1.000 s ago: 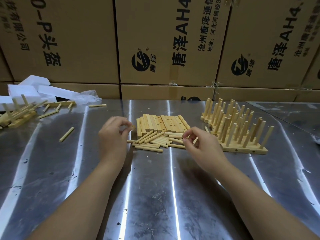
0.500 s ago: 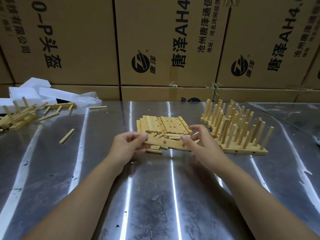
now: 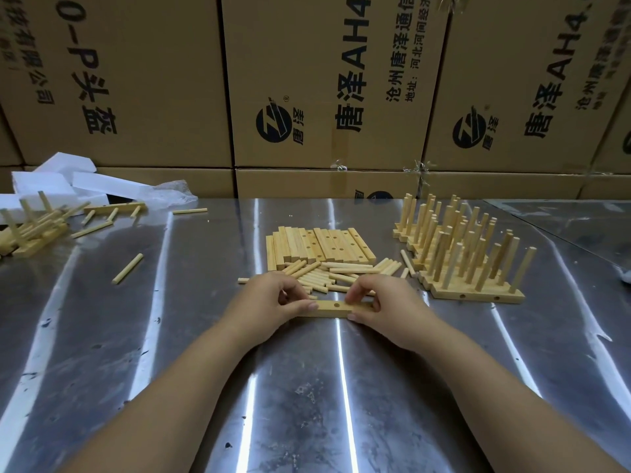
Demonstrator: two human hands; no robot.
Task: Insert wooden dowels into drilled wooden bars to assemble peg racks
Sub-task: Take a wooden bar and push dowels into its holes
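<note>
Polished steel table (image 3: 170, 336) under you, streaked with glare, and you've drawn one drilled bar (image 3: 333, 308) back off the heap since half a second ago: it now lies flat and level, just in front of the loose dowels (image 3: 341, 271). Your left hand (image 3: 269, 302) pinches its left end, your right hand (image 3: 386, 302) the right, one round hole showing between them. Behind, pale square-edged bars (image 3: 317, 247) lie side by side; rightward, finished racks (image 3: 461, 261) bristle with upright pegs; printed cardboard boxes (image 3: 324, 80) wall the back
</note>
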